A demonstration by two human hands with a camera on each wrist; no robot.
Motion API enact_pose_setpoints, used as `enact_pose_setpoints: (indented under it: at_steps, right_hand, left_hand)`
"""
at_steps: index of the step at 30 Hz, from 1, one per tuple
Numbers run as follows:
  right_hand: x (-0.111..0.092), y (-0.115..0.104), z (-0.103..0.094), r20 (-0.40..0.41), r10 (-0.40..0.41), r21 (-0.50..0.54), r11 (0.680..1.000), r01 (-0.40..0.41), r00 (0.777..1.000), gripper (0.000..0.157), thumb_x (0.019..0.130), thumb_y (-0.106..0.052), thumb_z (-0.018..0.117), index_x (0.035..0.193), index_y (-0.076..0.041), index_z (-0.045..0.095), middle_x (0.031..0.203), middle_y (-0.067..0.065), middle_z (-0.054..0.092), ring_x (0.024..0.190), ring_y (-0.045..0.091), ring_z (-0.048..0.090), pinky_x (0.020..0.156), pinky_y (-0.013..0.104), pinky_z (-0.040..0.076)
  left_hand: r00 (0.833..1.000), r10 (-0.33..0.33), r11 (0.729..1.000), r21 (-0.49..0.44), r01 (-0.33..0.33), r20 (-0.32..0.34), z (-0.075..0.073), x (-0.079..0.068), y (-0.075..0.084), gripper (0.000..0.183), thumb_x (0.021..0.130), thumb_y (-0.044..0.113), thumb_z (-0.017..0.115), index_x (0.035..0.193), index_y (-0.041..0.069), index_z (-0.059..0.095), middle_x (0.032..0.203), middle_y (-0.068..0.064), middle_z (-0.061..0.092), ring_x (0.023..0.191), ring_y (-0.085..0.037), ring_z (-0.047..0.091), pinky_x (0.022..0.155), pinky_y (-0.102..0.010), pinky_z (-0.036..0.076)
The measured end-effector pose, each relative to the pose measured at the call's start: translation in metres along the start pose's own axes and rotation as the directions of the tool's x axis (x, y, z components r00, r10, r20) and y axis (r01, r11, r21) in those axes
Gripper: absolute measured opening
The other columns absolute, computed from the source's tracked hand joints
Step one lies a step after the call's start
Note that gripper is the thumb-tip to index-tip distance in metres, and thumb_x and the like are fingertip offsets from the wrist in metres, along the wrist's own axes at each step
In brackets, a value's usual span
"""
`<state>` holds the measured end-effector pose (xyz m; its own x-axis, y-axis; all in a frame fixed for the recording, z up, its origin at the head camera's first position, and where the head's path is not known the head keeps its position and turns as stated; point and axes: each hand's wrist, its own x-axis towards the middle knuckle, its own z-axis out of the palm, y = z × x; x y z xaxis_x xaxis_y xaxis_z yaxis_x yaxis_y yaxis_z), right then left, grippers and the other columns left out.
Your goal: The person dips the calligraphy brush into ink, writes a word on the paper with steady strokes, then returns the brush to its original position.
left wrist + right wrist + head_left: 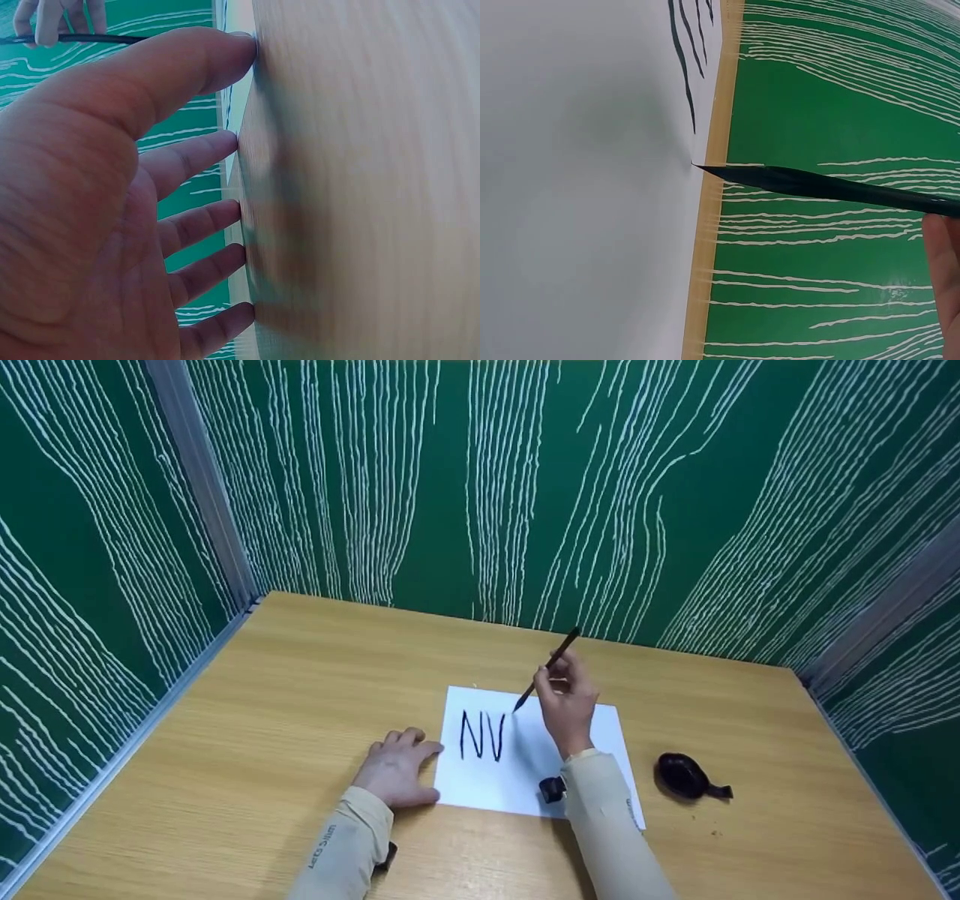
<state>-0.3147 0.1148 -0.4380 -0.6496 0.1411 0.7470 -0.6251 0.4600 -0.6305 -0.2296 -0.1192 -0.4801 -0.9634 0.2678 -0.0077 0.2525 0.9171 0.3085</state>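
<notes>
In the head view my right hand (570,701) pinches a slim dark paintbrush (551,664), which leans with its pointed tip down over the white paper (525,780). Close up in the right wrist view, the dark brush tip (757,177) ends at or just above the sheet; I cannot tell whether it touches. Dark letters "NV" (482,735) stand on the paper, left of the tip. My left hand (397,767) rests with spread fingers at the sheet's left edge. Its fingertips touch down there in the left wrist view, around the thumb (202,60).
Right of the paper lies a small dark bowl with a short handle (681,776), with a few specks below it. The wooden table (262,720) meets green panels with white wavy lines (442,510) at the back and sides.
</notes>
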Motion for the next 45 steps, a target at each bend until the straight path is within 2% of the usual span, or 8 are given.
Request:
enact_pose_setpoints:
  at_steps: [2, 5, 8, 14, 21, 30, 37, 45]
  right_hand:
    - [0.000, -0.002, 0.000, -0.001, -0.003, -0.007, 1.000, 0.003, 1.000, 0.022, 0.080, -0.003, 0.055, 0.101, -0.008, 0.053, 0.082, 0.009, 0.062, 0.073, 0.016, 0.060, 0.062, 0.020, 0.050]
    - [-0.001, 0.008, 0.002, -0.003, -0.005, -0.013, 1.000, 0.005, 1.000, 0.022, 0.080, -0.004, 0.056, 0.101, -0.009, 0.053, 0.082, 0.007, 0.063, 0.072, 0.013, 0.061, 0.062, 0.018, 0.050]
    - [-0.001, 0.020, 0.004, -0.003, -0.006, -0.019, 1.000, 0.006, 1.000, 0.022, 0.080, -0.007, 0.057, 0.101, -0.012, 0.054, 0.082, 0.003, 0.062, 0.072, 0.010, 0.060, 0.061, 0.017, 0.049]
    - [-0.002, 0.025, 0.006, 0.009, -0.006, -0.002, 1.000, 0.006, 1.000, 0.021, 0.081, -0.012, 0.056, 0.101, -0.016, 0.054, 0.081, -0.002, 0.061, 0.072, 0.007, 0.059, 0.060, 0.019, 0.050]
    - [-0.003, 0.023, 0.005, 0.014, 0.003, 0.016, 1.000, -0.003, 1.000, 0.020, 0.080, -0.010, 0.055, 0.100, -0.015, 0.055, 0.078, 0.004, 0.062, 0.069, 0.008, 0.058, 0.058, 0.020, 0.049]
    - [-0.002, 0.022, 0.003, 0.002, 0.002, 0.006, 1.000, -0.002, 1.000, 0.020, 0.079, -0.009, 0.056, 0.098, -0.017, 0.055, 0.074, -0.004, 0.060, 0.065, 0.008, 0.055, 0.057, 0.020, 0.048]
    - [-0.002, 0.021, 0.001, -0.007, -0.009, 0.015, 1.000, 0.009, 1.000, 0.020, 0.077, -0.009, 0.056, 0.096, -0.017, 0.055, 0.072, -0.003, 0.061, 0.062, 0.008, 0.055, 0.053, 0.024, 0.048]
    - [-0.003, 0.014, -0.001, -0.020, -0.016, 0.026, 1.000, 0.016, 1.000, 0.024, 0.073, 0.000, 0.057, 0.092, -0.014, 0.057, 0.068, 0.002, 0.060, 0.057, 0.012, 0.054, 0.050, 0.026, 0.047]
  left_hand:
    - [1.000, -0.002, 1.000, 0.001, 0.002, 0.002, -0.001, 0.000, 0.000, 0.067, 0.062, 0.046, 0.065, 0.125, 0.027, 0.047, 0.129, -0.007, 0.041, 0.116, -0.029, 0.037, 0.090, -0.049, 0.032]
    - [1.000, 0.000, 1.000, 0.003, 0.000, 0.006, -0.001, -0.001, 0.001, 0.068, 0.063, 0.046, 0.065, 0.125, 0.027, 0.047, 0.129, -0.007, 0.041, 0.116, -0.030, 0.037, 0.089, -0.050, 0.032]
    - [1.000, -0.002, 1.000, 0.003, 0.002, 0.010, -0.001, -0.001, 0.001, 0.068, 0.063, 0.046, 0.065, 0.125, 0.027, 0.047, 0.129, -0.007, 0.040, 0.117, -0.030, 0.036, 0.090, -0.050, 0.031]
    - [1.000, -0.002, 1.000, 0.003, 0.002, 0.009, -0.001, -0.001, 0.001, 0.066, 0.063, 0.045, 0.065, 0.125, 0.027, 0.047, 0.129, -0.007, 0.040, 0.117, -0.030, 0.036, 0.090, -0.050, 0.031]
    - [1.000, -0.005, 1.000, -0.017, 0.005, -0.001, 0.000, -0.003, 0.001, 0.064, 0.063, 0.042, 0.065, 0.123, 0.027, 0.049, 0.127, -0.007, 0.042, 0.115, -0.029, 0.037, 0.088, -0.050, 0.031]
    - [1.000, -0.010, 1.000, -0.009, 0.010, 0.006, -0.002, -0.002, 0.002, 0.065, 0.063, 0.043, 0.065, 0.123, 0.026, 0.049, 0.127, -0.006, 0.042, 0.115, -0.029, 0.037, 0.088, -0.050, 0.032]
    - [0.999, -0.030, 1.000, 0.004, 0.030, 0.019, -0.001, -0.001, 0.003, 0.067, 0.063, 0.045, 0.065, 0.125, 0.028, 0.047, 0.129, -0.005, 0.040, 0.117, -0.029, 0.036, 0.090, -0.049, 0.031]
    - [1.000, -0.008, 1.000, 0.004, 0.008, 0.002, -0.001, -0.002, 0.002, 0.066, 0.063, 0.044, 0.065, 0.124, 0.027, 0.048, 0.128, -0.006, 0.041, 0.116, -0.030, 0.037, 0.089, -0.050, 0.032]
